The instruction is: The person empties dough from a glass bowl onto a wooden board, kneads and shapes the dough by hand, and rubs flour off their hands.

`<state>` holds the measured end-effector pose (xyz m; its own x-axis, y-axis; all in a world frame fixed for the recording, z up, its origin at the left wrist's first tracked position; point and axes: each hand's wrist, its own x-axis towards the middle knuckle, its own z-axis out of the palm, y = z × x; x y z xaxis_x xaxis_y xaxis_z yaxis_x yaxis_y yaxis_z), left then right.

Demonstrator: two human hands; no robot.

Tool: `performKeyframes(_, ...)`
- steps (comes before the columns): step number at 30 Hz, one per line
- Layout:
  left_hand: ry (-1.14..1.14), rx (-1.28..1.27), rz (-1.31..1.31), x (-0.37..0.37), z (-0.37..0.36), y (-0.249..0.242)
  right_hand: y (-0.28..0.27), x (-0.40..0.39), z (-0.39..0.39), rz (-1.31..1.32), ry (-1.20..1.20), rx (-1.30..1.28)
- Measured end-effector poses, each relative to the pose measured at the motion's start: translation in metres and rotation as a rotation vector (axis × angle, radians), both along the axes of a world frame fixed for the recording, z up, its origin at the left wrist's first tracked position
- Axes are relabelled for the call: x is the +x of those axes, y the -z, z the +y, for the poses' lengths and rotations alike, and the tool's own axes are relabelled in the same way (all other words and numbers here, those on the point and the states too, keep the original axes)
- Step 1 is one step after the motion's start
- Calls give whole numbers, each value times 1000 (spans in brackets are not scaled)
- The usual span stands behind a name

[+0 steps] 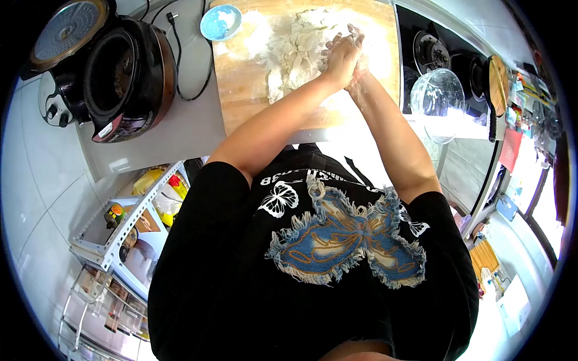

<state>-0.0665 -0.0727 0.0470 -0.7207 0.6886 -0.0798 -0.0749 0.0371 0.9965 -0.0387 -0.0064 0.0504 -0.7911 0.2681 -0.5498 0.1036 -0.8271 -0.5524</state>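
Lying across the middle of the wooden board, a rough, shaggy heap of dough is stretched from the far part of the board toward its near left corner, with loose flour scattered around it. Over the right half of the board, just beside the dough, the left hand and the right hand are pressed against each other, the right one partly hidden behind the left. Whether anything is held between the palms cannot be told, and how tightly the fingers are closed cannot be told either; smears of dough can be seen on them. A small blue bowl, with some white powder inside, is set at the far left of the board, by its left edge. Toward the left end of the bench, a black cooker is stood with its lid raised, and a plug is laid between it and the board. Past the board's right edge, a clear glass bowl is placed near the front edge of the bench, beside a black hob.
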Motion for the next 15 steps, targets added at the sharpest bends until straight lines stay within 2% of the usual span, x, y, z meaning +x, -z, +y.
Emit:
performKeyframes(2, -92, 39, -18, 4, 6, -2, 6, -4, 1, -1, 7, 45)
performKeyframes(6, -197, -69, 144, 6, 16, 1, 21, -11, 5, 27, 26, 147)
performKeyframes(8, -227, -129, 219, 1, 21, 5, -6, -12, -3, -12, 17, 78)
performKeyframes(12, -232, -241, 299, -15, 20, 16, -19, 1, -12, 56, -48, 68)
performKeyframes(15, -169, -421, 285, -41, 10, 29, -21, 5, -12, 109, -89, 38)
